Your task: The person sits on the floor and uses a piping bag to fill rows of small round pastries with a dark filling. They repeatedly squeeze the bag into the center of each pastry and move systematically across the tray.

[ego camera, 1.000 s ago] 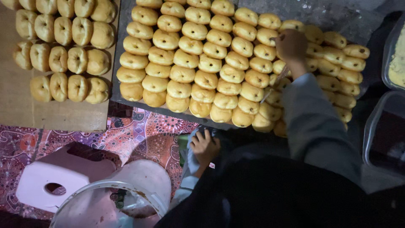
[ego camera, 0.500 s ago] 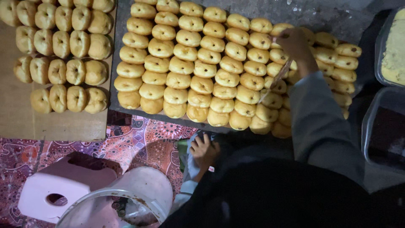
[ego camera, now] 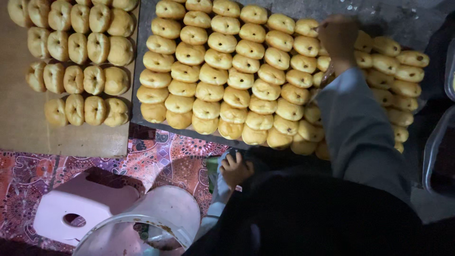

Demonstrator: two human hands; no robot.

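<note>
Many golden round buns lie in tight rows on a dark tray. My right hand reaches out of a grey sleeve to the tray's far right rows, fingers bunched down on a bun; whether it grips the bun is hidden. My left hand, in a light blue sleeve, sits low near my dark lap. Its fingers curl over a small dark object that I cannot identify.
More buns sit on a brown cardboard sheet at the left. A patterned red cloth lies below, with a pink plastic stool and a white bucket. Clear plastic containers stand at the right edge.
My right hand has shifted slightly farther along the top rows of buns. The left hand stays curled in the same place by my lap.
</note>
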